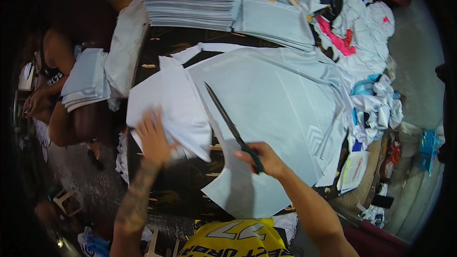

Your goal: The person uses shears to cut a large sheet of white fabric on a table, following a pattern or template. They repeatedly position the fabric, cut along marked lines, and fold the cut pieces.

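Right hand [264, 159] grasps scissors [229, 122] above pale fabric [271, 100], frame center; fingers of left hand [154, 138] lie spread, released, on white cloth [176, 90], left of center. Likely trimming; next cut would call for opened scissors.

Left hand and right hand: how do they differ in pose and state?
The left hand is spread with fingers extended; the right hand is curled around the handle of the scissors.
The left hand is over the white cloth; the right hand is over the pale grey-blue fabric.
The left hand looks blurred; the right hand is sharper.
Shared: both are bare.
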Demonstrator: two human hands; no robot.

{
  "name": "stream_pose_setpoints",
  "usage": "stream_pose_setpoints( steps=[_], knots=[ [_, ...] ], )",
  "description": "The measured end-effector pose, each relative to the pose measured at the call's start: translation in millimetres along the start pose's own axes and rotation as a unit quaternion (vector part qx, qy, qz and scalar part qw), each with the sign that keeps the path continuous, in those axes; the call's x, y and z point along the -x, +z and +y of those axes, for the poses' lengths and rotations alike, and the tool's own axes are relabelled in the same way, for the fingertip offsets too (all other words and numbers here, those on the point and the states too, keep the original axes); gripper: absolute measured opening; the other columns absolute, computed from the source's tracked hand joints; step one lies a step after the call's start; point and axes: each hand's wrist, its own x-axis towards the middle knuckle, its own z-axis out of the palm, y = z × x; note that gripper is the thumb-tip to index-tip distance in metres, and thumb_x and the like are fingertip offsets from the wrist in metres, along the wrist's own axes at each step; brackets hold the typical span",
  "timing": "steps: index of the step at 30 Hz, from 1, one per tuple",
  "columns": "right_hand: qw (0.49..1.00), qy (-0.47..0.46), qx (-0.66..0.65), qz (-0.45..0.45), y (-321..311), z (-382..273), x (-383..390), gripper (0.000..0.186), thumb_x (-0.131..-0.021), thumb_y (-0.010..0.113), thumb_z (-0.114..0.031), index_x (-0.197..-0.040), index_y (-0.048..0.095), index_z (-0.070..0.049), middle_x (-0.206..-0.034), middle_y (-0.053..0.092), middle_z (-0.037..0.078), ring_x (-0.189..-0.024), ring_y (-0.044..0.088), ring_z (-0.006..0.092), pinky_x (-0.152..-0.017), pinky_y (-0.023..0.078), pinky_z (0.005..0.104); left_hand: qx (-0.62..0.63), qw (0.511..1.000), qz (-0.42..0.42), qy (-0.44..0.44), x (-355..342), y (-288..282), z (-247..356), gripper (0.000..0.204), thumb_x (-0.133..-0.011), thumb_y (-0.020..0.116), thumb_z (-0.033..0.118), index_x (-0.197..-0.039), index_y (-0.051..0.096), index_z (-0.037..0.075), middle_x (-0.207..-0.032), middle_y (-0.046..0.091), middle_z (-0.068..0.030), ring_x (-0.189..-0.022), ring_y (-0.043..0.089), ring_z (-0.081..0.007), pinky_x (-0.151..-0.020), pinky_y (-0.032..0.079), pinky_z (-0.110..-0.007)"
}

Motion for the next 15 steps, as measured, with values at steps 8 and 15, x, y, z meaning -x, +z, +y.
stream_pose_setpoints(
  steps=[8, 15],
  knots=[
    [0.823, 0.020, 0.218, 0.523, -130, 178, 212, 0.043, -0.084, 0.092, -0.026, -0.086, 0.059, 0.001, -0.069, 0.058, 0.007, -0.064, 0.060, 0.0191, -0.060, 0.048, 0.0387, 0.848, 0.525, 0.031, -0.067, -233, 11, 221, 0.049, -0.103, 0.067, 0.017, -0.148, 0.055, 0.004, -0.137, 0.064, -0.0126, -0.120, 0.063, -0.0235, -0.102, 0.050, -0.035],
    [0.727, 0.133, 0.265, 0.619, -240, 316, 285, 0.033, -0.092, 0.077, -0.013, -0.114, 0.059, 0.003, -0.112, 0.067, 0.029, -0.107, 0.065, 0.0518, -0.091, 0.051, 0.0555, 0.487, 0.849, -0.128, 0.161, -261, 55, 542, 0.087, -0.092, 0.072, 0.062, -0.149, 0.048, 0.001, -0.131, 0.069, -0.0303, -0.123, 0.066, -0.0484, -0.108, 0.049, -0.052]
  ],
)
